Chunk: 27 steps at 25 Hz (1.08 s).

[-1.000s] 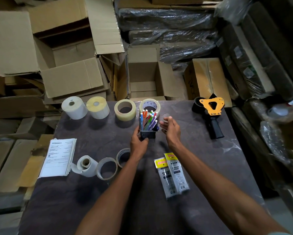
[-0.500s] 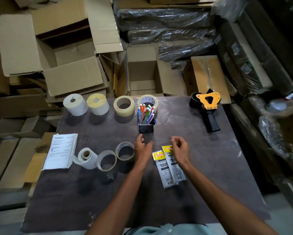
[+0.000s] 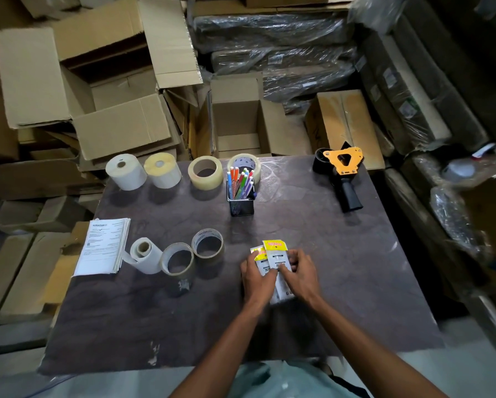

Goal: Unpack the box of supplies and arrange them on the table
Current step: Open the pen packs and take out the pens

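Note:
Two flat packets with yellow headers (image 3: 273, 252) lie overlapped on the dark table (image 3: 341, 271), right of centre. My left hand (image 3: 256, 280) holds the left packet's lower part. My right hand (image 3: 300, 275) grips the right packet, fingers curled over its middle. A black mesh pen holder (image 3: 241, 203) full of coloured pens stands farther back. Behind it, left to right, sit a white label roll (image 3: 125, 171), a yellowish label roll (image 3: 163, 170), a clear tape roll (image 3: 206, 172) and another tape roll (image 3: 245, 164).
A tape dispenser with an orange plate (image 3: 341, 173) lies at the back right. A paper stack (image 3: 104, 245), a paper roll (image 3: 144, 254) and two tape rolls (image 3: 177, 258) sit on the left. An open cardboard box (image 3: 238, 122) stands behind the table, among piled cartons.
Both hands left the pen holder and drew back toward me to the two packets. They now hold the packets, which have shifted closer together.

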Each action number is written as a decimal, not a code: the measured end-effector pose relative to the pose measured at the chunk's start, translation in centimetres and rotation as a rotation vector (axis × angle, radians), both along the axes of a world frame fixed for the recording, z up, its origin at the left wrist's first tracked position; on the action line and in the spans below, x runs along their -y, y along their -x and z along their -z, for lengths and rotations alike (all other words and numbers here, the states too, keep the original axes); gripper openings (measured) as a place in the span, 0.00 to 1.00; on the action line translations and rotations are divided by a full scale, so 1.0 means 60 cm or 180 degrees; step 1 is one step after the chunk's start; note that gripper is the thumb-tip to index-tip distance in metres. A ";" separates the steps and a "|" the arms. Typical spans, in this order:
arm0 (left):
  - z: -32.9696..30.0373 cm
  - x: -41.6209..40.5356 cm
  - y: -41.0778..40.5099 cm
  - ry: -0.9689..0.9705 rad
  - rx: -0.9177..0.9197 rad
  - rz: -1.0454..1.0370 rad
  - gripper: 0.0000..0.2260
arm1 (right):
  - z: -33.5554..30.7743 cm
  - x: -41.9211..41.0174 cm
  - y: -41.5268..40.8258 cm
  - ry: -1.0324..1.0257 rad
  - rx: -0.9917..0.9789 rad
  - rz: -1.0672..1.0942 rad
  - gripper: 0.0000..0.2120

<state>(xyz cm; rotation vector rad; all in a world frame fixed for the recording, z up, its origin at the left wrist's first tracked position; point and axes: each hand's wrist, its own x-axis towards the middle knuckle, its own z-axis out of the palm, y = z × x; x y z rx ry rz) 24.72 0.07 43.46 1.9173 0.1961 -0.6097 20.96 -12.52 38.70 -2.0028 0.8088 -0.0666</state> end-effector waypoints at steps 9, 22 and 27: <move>0.007 0.000 0.015 0.0537 -0.0501 -0.0501 0.33 | -0.025 -0.026 0.021 -0.0262 -0.0132 -0.0100 0.18; -0.031 -0.050 -0.029 0.0076 0.0447 -0.0320 0.26 | -0.056 -0.004 0.003 -0.2118 0.0593 0.0530 0.16; -0.033 -0.092 -0.047 -0.1352 0.1506 0.0109 0.21 | -0.055 0.007 -0.015 -0.1855 0.0766 0.0675 0.23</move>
